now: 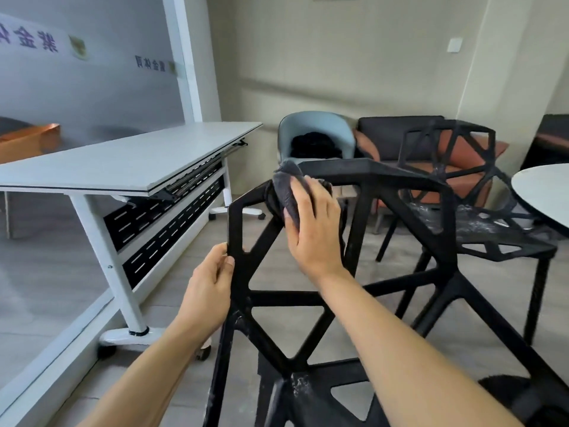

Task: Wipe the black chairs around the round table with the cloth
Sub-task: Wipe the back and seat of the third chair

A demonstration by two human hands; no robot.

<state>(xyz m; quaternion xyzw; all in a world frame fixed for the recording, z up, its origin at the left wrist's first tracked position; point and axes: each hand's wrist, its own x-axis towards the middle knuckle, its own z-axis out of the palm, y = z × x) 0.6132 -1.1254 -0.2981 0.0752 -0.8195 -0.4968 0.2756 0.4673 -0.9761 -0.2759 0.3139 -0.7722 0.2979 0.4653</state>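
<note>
Office corner, furniture along the wall.
Folding white bench stood left beside glass partition; pale-blue armchair held a dark bundle; black sofa with orange cushions; wall switch above.

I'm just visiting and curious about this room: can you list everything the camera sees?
Black chairs: two, black; near chair in front, far chair by the round table.
Cloth: one, dark grey; on the near chair's top edge.
Round table: one, white; right edge.
Folding table: one, white; left.
Tub chair: one, pale blue; at the back.
Sofa: one, dark with orange cushions; at the back.
Left hand: grip on the near chair's frame.
Right hand: pressing the cloth.
</note>
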